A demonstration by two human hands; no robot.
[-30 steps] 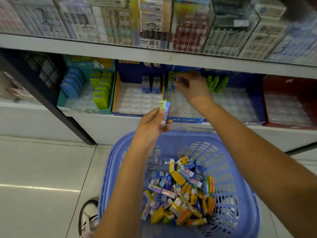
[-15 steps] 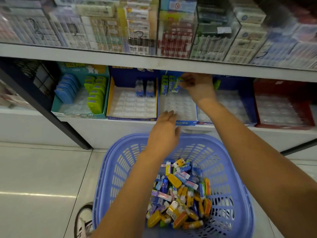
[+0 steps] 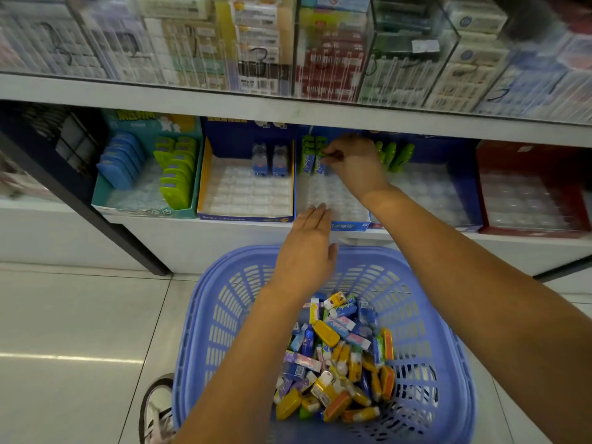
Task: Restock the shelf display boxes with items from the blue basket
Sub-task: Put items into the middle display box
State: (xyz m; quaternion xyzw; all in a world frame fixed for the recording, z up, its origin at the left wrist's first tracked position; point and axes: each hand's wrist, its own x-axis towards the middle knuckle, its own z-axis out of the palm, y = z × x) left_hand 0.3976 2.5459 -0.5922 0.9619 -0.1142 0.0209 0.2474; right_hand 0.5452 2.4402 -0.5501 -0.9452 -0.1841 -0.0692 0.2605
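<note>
My right hand [image 3: 352, 161] reaches under the upper shelf to the back of the middle display box [image 3: 333, 200]. Its thumb and fingertips are curled in a pinch on the top of a green pack [image 3: 320, 149]. That pack stands upright in the back row, touching 1 more of the same kind on its left, so 2 stand there. Their blue lower halves carry white script too blurred to read.

My left hand [image 3: 307, 251] is flat, fingers straight and together, holding nothing. Its fingertips lie over the front lip of the same box, above the far rim of the blue basket [image 3: 205, 315]. White Chinese characters run along that lip, too small to read.

The basket sits on the floor below my arms, with a heap of loose packs [image 3: 339, 357] in yellow, orange, blue and purple, too many to count.

The yellow-sided box [image 3: 205, 174] to the left holds 2 blue packs at the back. 3 green packs [image 3: 392, 155] lean in the box to the right. A handwritten 3 [image 3: 259, 56] marks a clear case above.
</note>
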